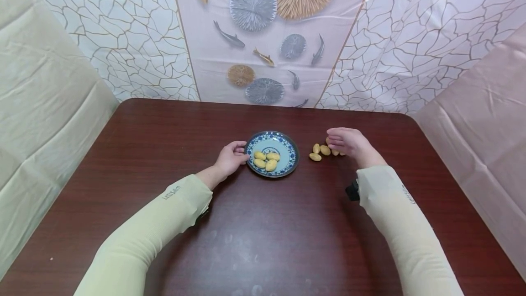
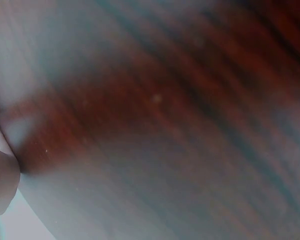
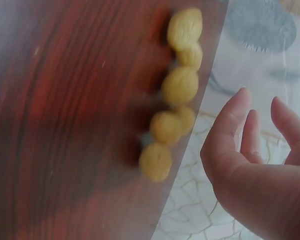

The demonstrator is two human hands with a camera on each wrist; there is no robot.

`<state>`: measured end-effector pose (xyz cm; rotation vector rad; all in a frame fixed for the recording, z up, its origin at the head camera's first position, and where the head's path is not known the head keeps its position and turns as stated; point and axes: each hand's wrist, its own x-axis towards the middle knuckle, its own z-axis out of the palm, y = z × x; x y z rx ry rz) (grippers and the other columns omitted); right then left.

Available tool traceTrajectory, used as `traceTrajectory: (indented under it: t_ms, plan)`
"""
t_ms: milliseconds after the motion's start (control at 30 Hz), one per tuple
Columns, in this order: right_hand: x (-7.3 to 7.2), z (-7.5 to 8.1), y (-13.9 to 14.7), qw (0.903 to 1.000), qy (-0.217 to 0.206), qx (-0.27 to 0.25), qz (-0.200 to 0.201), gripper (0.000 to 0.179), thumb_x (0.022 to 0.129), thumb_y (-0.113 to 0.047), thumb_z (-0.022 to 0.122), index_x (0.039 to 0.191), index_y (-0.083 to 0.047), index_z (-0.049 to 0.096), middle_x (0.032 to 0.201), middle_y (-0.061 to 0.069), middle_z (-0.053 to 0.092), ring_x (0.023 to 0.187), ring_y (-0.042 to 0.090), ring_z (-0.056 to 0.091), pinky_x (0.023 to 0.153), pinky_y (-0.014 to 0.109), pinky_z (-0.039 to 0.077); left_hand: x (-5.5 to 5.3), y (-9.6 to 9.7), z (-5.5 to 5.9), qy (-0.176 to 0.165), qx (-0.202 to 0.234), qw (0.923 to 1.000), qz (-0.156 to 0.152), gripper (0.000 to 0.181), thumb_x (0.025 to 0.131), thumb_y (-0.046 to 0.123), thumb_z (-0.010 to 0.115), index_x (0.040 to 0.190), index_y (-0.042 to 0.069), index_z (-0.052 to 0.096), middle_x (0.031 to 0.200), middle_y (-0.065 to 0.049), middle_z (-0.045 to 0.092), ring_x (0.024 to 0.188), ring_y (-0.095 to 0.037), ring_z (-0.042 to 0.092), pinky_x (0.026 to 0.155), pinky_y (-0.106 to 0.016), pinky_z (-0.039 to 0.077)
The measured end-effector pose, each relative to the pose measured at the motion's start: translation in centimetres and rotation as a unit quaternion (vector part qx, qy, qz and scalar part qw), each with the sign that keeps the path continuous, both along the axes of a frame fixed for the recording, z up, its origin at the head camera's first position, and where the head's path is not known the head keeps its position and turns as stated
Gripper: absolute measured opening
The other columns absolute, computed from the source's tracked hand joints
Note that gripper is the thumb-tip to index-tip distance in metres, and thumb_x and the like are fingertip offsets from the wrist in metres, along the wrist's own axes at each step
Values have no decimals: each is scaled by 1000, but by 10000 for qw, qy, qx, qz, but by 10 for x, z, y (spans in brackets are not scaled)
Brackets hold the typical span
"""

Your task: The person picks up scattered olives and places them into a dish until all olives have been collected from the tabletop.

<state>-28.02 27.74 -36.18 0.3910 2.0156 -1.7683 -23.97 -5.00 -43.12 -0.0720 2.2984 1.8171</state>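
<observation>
A round plate (image 1: 291, 161) with a blue floral rim holds several small yellow oval pieces (image 1: 271, 165) on its lower left. At the plate's left rim, my left hand (image 1: 230, 158) grips the edge with thumb and fingers; only part of this hand (image 2: 2, 182) shows in the left wrist view. To the plate's right lies a group of similar yellow ovals (image 1: 325, 150), rough-skinned like nuts; their exact kind is unclear. Above that group's right side hovers my right hand (image 1: 347, 141), hiding some of them. In the right wrist view its fingers (image 3: 222, 130) are loosely bent and hold nothing.
Beneath everything is a dark red-brown wooden table (image 1: 255, 223). A patterned cloth (image 1: 263, 35) hangs behind its far edge, with pale cloth walls (image 1: 45, 104) along the left and right. A small black device (image 1: 352, 191) sits under the right wrist.
</observation>
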Motion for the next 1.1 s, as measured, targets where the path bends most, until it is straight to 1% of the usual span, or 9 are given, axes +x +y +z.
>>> traceTrajectory:
  t_ms: [100,233,300,367,433,533,667,900,1100]
  plan:
    - [1,0,9,9998,-7,-86,-154,41,95,-20,51,133,-6,40,146,20,33,91,4,60,82,16,54,0,0,0,21,-7,10000,-3,47,87,-2,59,132,-3,47,117,-21,52,101,-25,57,83,-28,57]
    - [2,-1,22,9991,7,-250,-346,21,93,-17,55,113,-10,55,103,4,63,79,2,61,80,18,56,-1,0,-2,38,-1,10000,-5,47,86,-2,59,132,-3,47,116,-20,52,100,-24,57,82,-27,57]
    - [3,-1,27,9983,-7,-375,-444,6,93,-14,56,95,-14,61,81,-7,63,74,3,61,77,19,56,-2,0,-2,32,9,10000,-4,47,86,-3,59,132,-3,47,116,-20,52,99,-23,56,81,-27,57]
    - [4,-2,32,9980,-17,-417,-477,14,93,-13,55,81,-17,62,73,-9,63,71,2,61,75,18,57,-2,0,-3,33,7,10000,-9,47,87,-3,59,132,-3,47,116,-20,52,99,-23,56,81,-27,57]
    - [5,-3,36,9980,-10,-346,-522,17,93,-14,55,77,-19,62,71,-9,63,70,3,62,74,18,57,-2,-1,-3,34,11,10000,-8,47,87,-3,59,132,-3,47,116,-20,52,99,-23,56,81,-27,57]
    - [8,-5,40,9989,29,-52,-468,6,93,-16,55,91,-14,60,72,-11,63,73,4,62,77,19,57,-2,-1,-3,44,36,10000,-5,47,87,-3,59,132,-3,47,116,-20,52,99,-23,56,81,-26,57]
    - [10,-8,44,9986,3,117,-517,15,93,-16,55,106,-9,52,73,-12,62,77,5,61,77,19,57,-2,-1,-4,62,48,10000,-3,47,86,-3,59,131,-4,47,115,-20,52,98,-22,56,81,-26,57]
    - [9,-17,50,9968,-175,222,-742,16,92,-14,57,104,-7,51,72,-8,61,72,4,60,72,18,57,-3,-1,-6,95,17,10000,-9,46,86,-2,59,131,-4,47,115,-21,52,97,-23,57,79,-26,57]
    - [11,-24,49,9966,-74,607,-548,29,91,-15,58,117,-3,51,76,-10,59,77,2,57,75,19,57,-5,-1,-8,120,57,9999,6,46,86,-4,59,130,-5,47,113,-21,54,95,-22,57,76,-24,57]
